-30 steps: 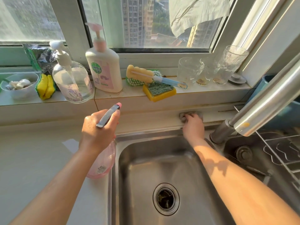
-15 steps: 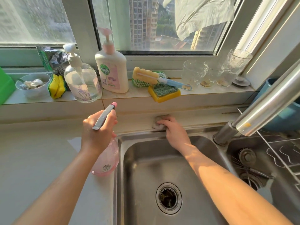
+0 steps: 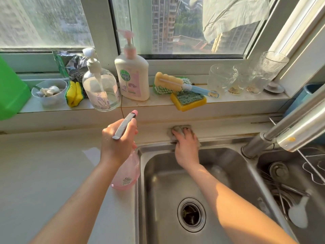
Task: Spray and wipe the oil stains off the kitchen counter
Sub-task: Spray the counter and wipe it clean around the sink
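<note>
The left hand [image 3: 117, 143] has its fingers wrapped tight round the neck of the pink spray bottle [image 3: 127, 175]. The grey nozzle [image 3: 125, 125] with its pink tip sticks out above the knuckles and points toward the window sill [image 3: 154, 103]. The bottle's round body hangs below the palm, over the pale counter [image 3: 44, 173] and just beside the left rim of the steel sink [image 3: 175, 182]. Whether its base touches the counter cannot be told. The right hand [image 3: 186, 147] reaches over the back edge of the sink, its fingers [image 3: 187, 133] bent over a small grey cloth [image 3: 177, 128] and pressing it against the narrow strip of counter behind the basin, where brownish stains run along the seam. Most of the cloth lies under the fingertips and the palm, and only its far and left edges show beyond them. This hand is slightly blurred. To the right of those fingers, well apart, the faucet [image 3: 260, 143] rises from its base. Beyond the fingertips, up on the sill, a yellow sponge [image 3: 189, 101] sits with its green side up.
</note>
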Motion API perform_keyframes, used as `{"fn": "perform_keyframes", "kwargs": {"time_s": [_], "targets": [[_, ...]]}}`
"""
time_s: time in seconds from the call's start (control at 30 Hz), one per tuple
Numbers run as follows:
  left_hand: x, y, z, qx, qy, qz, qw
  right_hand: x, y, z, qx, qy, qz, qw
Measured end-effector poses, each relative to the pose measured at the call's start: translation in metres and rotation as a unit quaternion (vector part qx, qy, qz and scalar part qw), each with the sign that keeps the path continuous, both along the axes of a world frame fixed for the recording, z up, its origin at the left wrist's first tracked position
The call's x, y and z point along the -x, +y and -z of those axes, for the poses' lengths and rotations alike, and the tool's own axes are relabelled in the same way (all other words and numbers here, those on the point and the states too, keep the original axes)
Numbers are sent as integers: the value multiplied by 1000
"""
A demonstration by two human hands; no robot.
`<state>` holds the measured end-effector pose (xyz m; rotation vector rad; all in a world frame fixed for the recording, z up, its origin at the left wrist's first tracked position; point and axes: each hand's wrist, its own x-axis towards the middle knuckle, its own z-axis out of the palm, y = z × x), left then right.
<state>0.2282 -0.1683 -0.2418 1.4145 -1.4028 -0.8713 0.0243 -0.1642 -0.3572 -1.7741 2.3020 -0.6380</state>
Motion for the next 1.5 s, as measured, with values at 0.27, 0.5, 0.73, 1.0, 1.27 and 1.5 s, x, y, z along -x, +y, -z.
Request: {"fn": "perform_keyframes", "kwargs": {"time_s": [0.27, 0.5, 0.73, 1.0, 1.27, 1.5], "targets": [[-13, 11, -2, 9, 2, -5, 1000, -66, -13, -25, -112, -39, -214, 970], [-63, 36, -16, 20, 37, -23, 999, -107, 3, -32, -156, -66, -260, 951], [-120, 72, -21, -20, 33, -21, 999, -163, 58, -31, -152, -36, -297, 942], [-179, 123, -22, -43, 11, 6, 999, -254, 170, -33, -136, -109, -264, 949], [-238, 166, -25, -57, 0, 27, 998, -245, 227, -33, -126, 95, -226, 961], [-284, 200, -23, -74, 22, 6, 997, -289, 230, -22, -165, 47, -127, 977]]}}
